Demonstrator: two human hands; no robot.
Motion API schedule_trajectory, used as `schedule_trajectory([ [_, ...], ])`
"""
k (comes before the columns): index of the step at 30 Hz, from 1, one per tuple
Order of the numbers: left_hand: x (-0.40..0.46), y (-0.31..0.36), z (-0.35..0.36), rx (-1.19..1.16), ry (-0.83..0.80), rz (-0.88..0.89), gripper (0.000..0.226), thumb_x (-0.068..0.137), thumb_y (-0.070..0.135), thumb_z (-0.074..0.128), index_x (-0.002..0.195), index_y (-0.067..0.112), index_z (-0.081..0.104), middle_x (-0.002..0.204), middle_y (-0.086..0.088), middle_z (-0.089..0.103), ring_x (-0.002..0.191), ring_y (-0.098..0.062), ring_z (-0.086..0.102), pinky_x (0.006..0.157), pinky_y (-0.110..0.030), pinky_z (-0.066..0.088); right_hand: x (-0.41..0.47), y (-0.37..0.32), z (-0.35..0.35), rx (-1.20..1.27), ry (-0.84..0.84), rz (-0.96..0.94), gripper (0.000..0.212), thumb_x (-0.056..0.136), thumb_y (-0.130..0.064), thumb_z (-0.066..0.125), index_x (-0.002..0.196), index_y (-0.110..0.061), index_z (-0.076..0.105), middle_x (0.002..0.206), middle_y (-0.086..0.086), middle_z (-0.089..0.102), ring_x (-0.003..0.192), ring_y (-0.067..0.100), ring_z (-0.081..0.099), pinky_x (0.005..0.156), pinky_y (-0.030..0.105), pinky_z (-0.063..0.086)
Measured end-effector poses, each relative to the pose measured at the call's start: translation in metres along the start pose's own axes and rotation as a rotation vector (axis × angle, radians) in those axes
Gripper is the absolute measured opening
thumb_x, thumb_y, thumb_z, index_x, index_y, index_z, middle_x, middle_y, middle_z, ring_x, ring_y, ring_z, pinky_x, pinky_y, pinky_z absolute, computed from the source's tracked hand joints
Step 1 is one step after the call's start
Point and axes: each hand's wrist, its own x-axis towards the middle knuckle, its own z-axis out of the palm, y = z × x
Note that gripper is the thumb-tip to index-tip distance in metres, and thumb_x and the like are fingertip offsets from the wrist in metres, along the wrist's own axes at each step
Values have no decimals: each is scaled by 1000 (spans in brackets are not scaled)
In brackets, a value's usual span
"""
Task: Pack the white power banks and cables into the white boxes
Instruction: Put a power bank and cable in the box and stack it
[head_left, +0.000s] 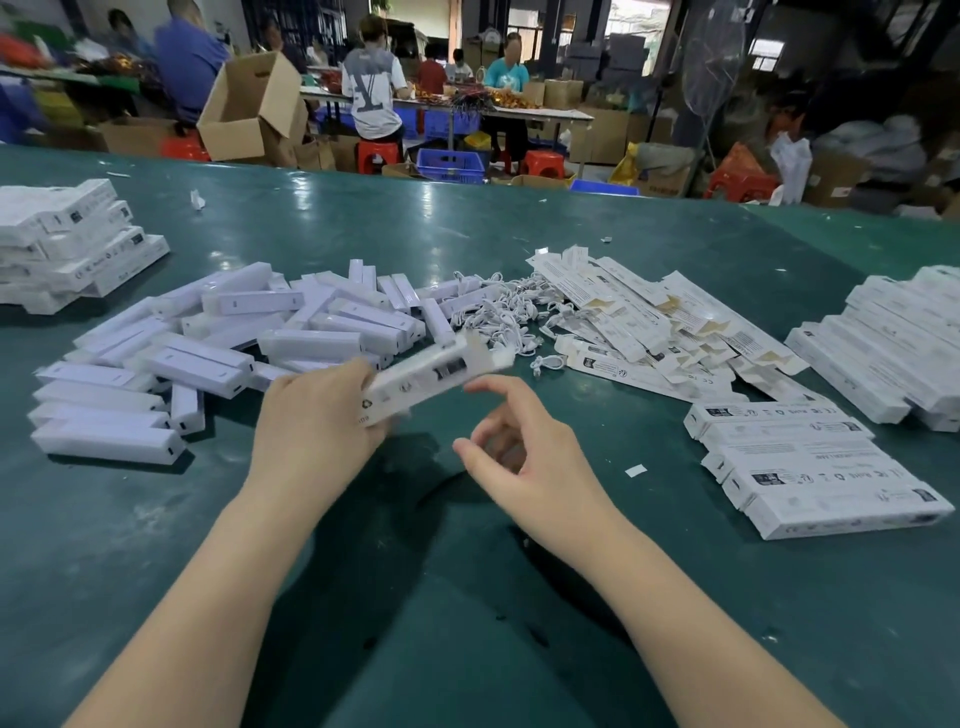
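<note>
Between the left hand's (317, 410) curled fingers (358, 371) sits a white printed cardboard box (431, 376), gripped by its near end. Right hand (524, 457) hovers loosely curled, holding nothing. Steady the box, then tuck its far flap (480, 353) squarely.

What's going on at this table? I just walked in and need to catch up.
A person is packing power banks into boxes at a green table. The left hand grips a white box with its end flap open; the right hand hovers beside it, fingers loosely curled, holding nothing. Loose power banks lie in a heap at left, cables in the middle, flat boxes at right, and closed boxes near right.
</note>
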Motion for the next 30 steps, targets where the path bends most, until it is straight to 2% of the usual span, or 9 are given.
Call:
schedule_trajectory([
  [3,2,13,-8,-582,148,-264,29,77,39,78,76,20,57,66,3,64,69,-25,62,65,-36,51,1,-2,1,144,67,33,34,85,-24,72,110,-34,51,86,-11,62,72,3,57,67,14,46],
  [7,1,28,-17,-1315,-35,-479,17,74,22,79,84,15,68,78,1,75,80,-19,72,68,-27,57,-5,-2,9,164,-94,20,71,74,-37,81,128,-56,40,123,-19,49,104,1,60,87,24,54],
  [10,-2,35,-14,-1463,-187,-535,19,76,22,74,89,10,68,84,-6,75,80,-18,73,67,-25,59,-5,-2,13,140,-142,-92,81,83,-8,71,137,-59,39,122,-16,49,86,13,67,77,23,58],
  [13,-2,36,-10,-1502,-187,-569,14,82,22,71,87,9,67,80,-4,74,74,-15,72,63,-23,57,-3,-5,10,115,-2,-174,56,90,0,61,127,-42,62,107,-12,62,65,15,66,60,23,57],
  [16,2,34,-7,-1319,-78,-555,48,74,53,66,101,12,66,86,2,76,75,-13,73,59,-22,56,-3,-11,2,253,147,-98,36,91,-10,67,111,-40,70,73,-7,70,52,16,64,55,23,54],
  [21,-2,22,0,-845,72,-329,28,87,59,58,85,31,55,66,11,65,57,-7,56,58,-20,47,4,-20,-24,583,305,-46,26,87,-2,70,109,-17,68,75,13,72,51,21,66,51,24,53],
  [24,-4,17,4,-509,19,-198,21,83,40,70,87,25,56,71,7,61,68,-14,53,60,-26,41,6,-22,-36,598,508,-53,3,86,-19,71,84,-21,73,57,1,65,43,13,55,43,19,43],
  [26,-4,16,6,-383,-1,-155,13,83,22,68,84,23,55,71,6,59,70,-21,52,60,-31,42,6,-22,-42,590,622,-51,9,86,-24,74,76,-24,74,54,-6,58,44,9,49,44,17,40],
  [30,-6,15,6,-277,-90,-51,13,86,16,56,82,25,49,74,3,59,73,-27,52,62,-38,48,7,-26,-45,716,628,-58,5,84,-17,74,82,-22,74,82,-3,71,67,13,68,60,21,55],
])
